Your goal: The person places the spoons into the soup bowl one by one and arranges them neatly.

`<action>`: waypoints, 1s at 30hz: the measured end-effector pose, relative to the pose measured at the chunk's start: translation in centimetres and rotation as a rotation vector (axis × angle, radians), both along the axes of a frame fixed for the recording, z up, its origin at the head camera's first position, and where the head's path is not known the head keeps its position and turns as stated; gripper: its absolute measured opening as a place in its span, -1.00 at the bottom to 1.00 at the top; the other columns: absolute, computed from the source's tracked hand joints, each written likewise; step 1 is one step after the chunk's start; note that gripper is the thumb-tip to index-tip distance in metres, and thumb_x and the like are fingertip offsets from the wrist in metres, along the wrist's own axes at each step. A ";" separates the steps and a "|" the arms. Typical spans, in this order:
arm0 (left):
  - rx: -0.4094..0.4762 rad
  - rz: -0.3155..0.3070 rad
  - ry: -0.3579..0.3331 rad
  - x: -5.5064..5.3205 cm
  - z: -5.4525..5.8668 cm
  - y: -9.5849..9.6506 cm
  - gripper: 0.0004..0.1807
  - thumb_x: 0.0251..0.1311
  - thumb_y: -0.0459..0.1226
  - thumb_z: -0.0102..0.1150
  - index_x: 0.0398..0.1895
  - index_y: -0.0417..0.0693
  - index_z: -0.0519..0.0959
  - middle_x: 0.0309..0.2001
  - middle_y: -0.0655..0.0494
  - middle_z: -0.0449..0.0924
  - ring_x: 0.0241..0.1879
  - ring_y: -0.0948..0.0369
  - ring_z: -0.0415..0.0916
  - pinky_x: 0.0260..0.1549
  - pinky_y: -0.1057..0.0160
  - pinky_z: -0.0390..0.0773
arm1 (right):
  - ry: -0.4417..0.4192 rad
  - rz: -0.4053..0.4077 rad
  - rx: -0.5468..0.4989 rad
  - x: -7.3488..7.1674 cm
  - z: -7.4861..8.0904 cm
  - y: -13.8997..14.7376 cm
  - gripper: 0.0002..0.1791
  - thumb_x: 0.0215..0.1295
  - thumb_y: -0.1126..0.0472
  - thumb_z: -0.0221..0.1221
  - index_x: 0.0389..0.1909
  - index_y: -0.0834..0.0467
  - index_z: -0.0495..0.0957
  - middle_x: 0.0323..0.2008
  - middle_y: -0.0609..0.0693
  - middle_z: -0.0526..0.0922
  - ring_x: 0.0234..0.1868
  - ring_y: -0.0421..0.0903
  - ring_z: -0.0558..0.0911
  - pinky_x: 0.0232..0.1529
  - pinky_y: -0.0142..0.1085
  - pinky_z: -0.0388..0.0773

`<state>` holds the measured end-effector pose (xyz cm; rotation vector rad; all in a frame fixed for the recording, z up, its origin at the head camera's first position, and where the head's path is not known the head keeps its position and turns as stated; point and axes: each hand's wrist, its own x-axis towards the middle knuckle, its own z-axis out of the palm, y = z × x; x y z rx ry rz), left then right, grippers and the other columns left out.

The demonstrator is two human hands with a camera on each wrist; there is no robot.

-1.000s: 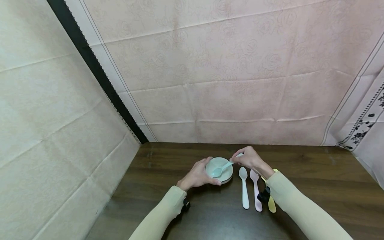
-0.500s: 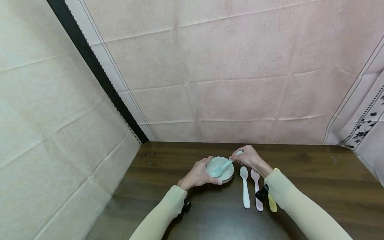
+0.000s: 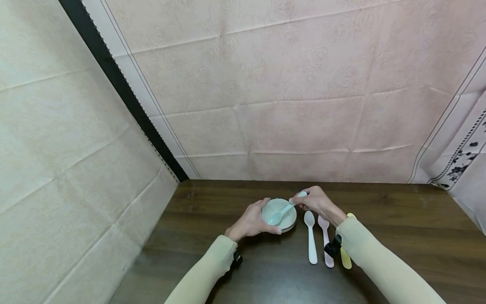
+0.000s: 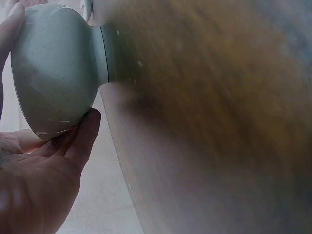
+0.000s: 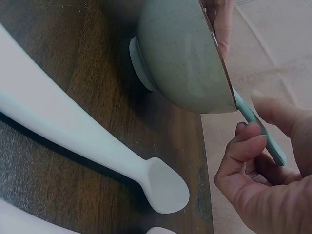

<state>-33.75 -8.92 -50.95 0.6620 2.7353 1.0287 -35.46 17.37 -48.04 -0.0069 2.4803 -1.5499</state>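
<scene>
We've got a dark wood desk (image 3: 398,219) under everything, and between the two hands there's a pale green bowl (image 5: 187,53) (clock directions are off the head view, btw). The left hand (image 3: 252,220) has its fingers and thumb curved round the bowl's 9 o'clock side, so we reckon that's the steadying one. The right hand (image 3: 317,202) is out between 2 and 3 from the bowl. Below it, around 6 to 5 o'clock, lie the white spoon (image 3: 311,240), the pink spoon (image 3: 325,234) and the yellow spoon (image 3: 346,258), handles our way, the last partly hidden by the arm.

Then the bit that matters to us: the green spoon (image 3: 284,211). It runs 2 to 8, scoop inside the bowl, handle crossing the rim and pinched in the right hand. That's the nearer hand, so we'd say any stirring or lifting hinges on clearing that rim toward 2.
</scene>
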 end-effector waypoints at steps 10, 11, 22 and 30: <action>-0.014 0.006 -0.002 0.1 0.0 0.0 0.30 -0.07 0.18 0.75 0.70 -0.10 0.27 0.54 -0.10 0.49 0.41 0.01 0.51 0.40 -0.04 0.55 | -0.034 0.012 -0.011 0.5 0.3 0.5 -0.69 0.40 0.03 0.48 -0.28 0.22 0.76 -0.54 -0.09 0.65 -0.42 -0.20 0.53 -0.22 -0.30 0.57; -0.014 0.006 -0.002 0.1 0.0 0.0 0.30 -0.07 0.17 0.75 0.70 -0.10 0.27 0.54 -0.10 0.49 0.41 0.00 0.51 0.40 -0.04 0.55 | -0.039 0.013 -0.013 0.6 0.3 0.6 -0.69 0.40 0.02 0.47 -0.31 0.22 0.75 -0.54 -0.09 0.65 -0.42 -0.19 0.52 -0.23 -0.31 0.56; 0.006 0.000 0.003 0.0 0.2 0.1 0.31 -0.08 0.16 0.77 0.70 -0.13 0.27 0.52 -0.10 0.50 0.38 0.02 0.53 0.36 0.00 0.56 | -0.079 0.011 -0.046 1.4 0.1 1.5 -0.66 0.45 0.05 0.43 -0.16 0.30 0.74 -0.50 -0.12 0.66 -0.38 -0.21 0.51 -0.28 -0.34 0.54; 0.007 0.004 0.002 0.2 0.3 0.0 0.29 -0.07 0.16 0.76 0.69 -0.12 0.29 0.50 -0.08 0.52 0.36 0.04 0.54 0.37 -0.01 0.57 | -0.064 0.010 -0.013 2.1 0.1 2.4 -0.56 0.42 -0.01 0.45 0.02 0.30 0.74 -0.45 -0.08 0.67 -0.32 -0.16 0.54 -0.20 -0.28 0.50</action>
